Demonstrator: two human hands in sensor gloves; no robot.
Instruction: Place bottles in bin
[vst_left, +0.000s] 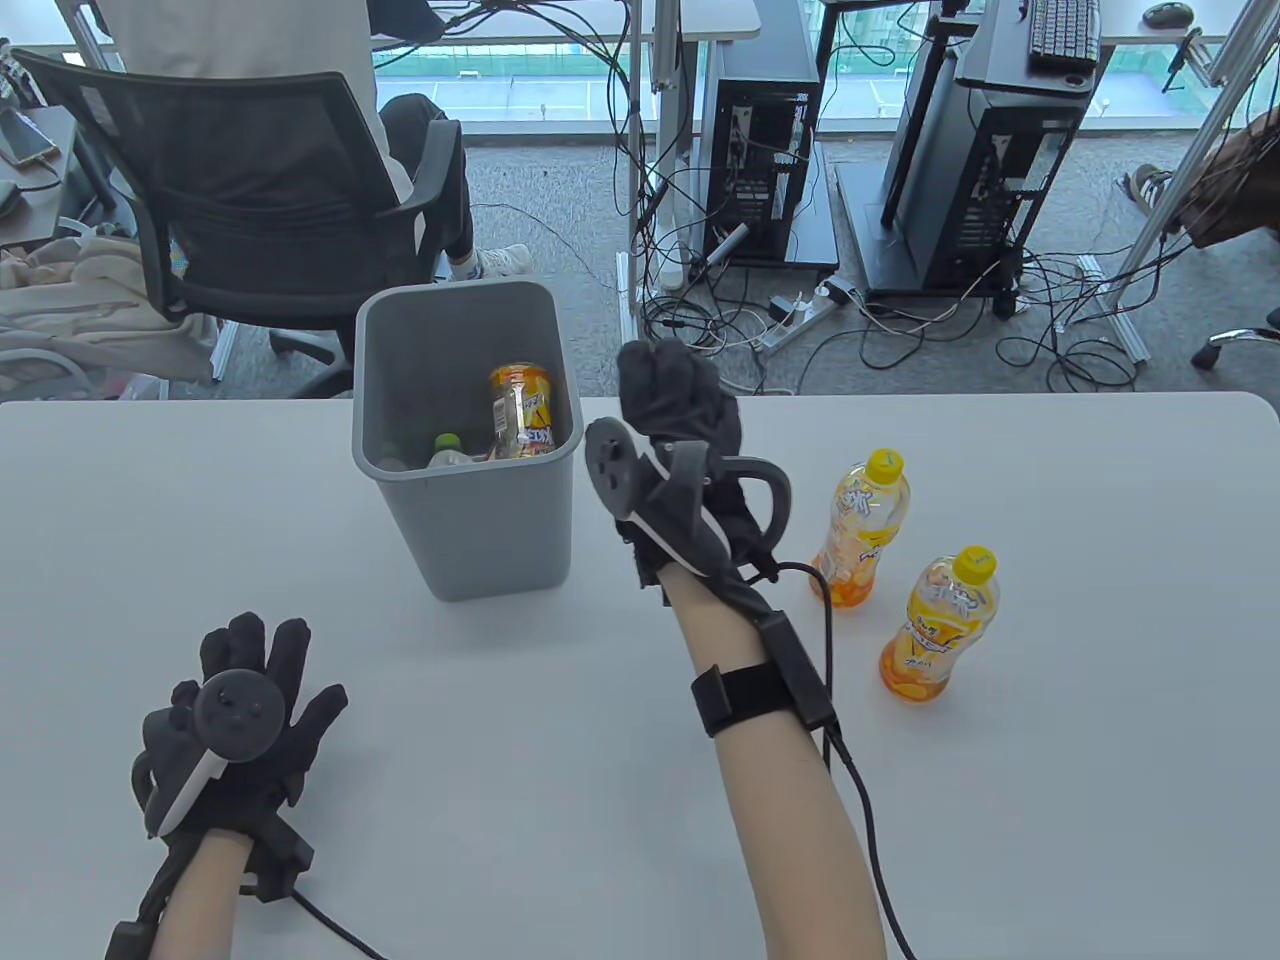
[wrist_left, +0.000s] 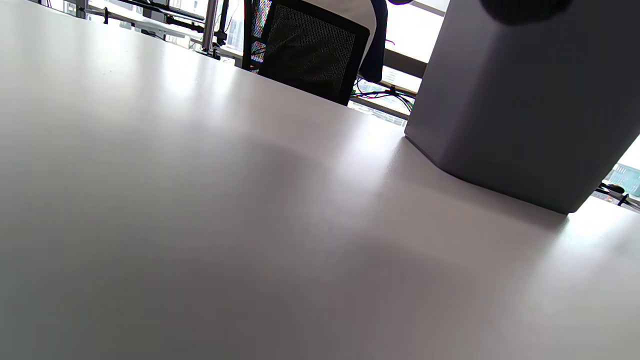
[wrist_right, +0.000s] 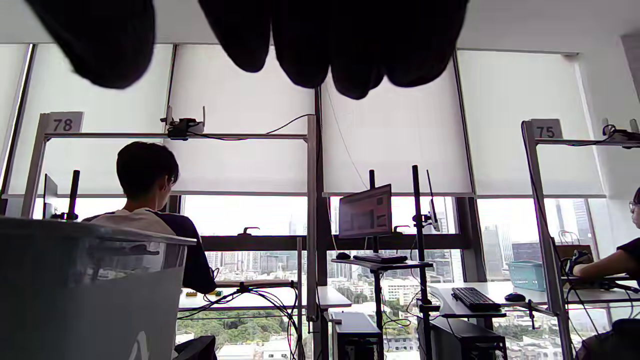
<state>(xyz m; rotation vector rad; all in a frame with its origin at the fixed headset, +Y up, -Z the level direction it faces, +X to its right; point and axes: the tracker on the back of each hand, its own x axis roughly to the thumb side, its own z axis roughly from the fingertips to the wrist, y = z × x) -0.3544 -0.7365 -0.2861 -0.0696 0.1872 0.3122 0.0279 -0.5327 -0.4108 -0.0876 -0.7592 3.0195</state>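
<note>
A grey bin (vst_left: 470, 540) stands on the white table (vst_left: 500, 750), left of centre. Inside it lie an orange-labelled bottle (vst_left: 521, 410) and a green-capped bottle (vst_left: 447, 448). Two orange drink bottles with yellow caps stand to the right: one (vst_left: 862, 530) nearer the bin, one (vst_left: 940, 628) closer to the front. My right hand (vst_left: 675, 400) is raised just right of the bin's rim, fingers curled, holding nothing. My left hand (vst_left: 245, 700) rests flat on the table at the front left, fingers spread. The bin's wall fills the right of the left wrist view (wrist_left: 525, 100) and the lower left of the right wrist view (wrist_right: 85, 295).
A black office chair (vst_left: 250, 210) with a seated person stands behind the table's far edge. Computer towers (vst_left: 765, 150) and cables lie on the floor beyond. The right wrist view looks out at desks, monitors and windows.
</note>
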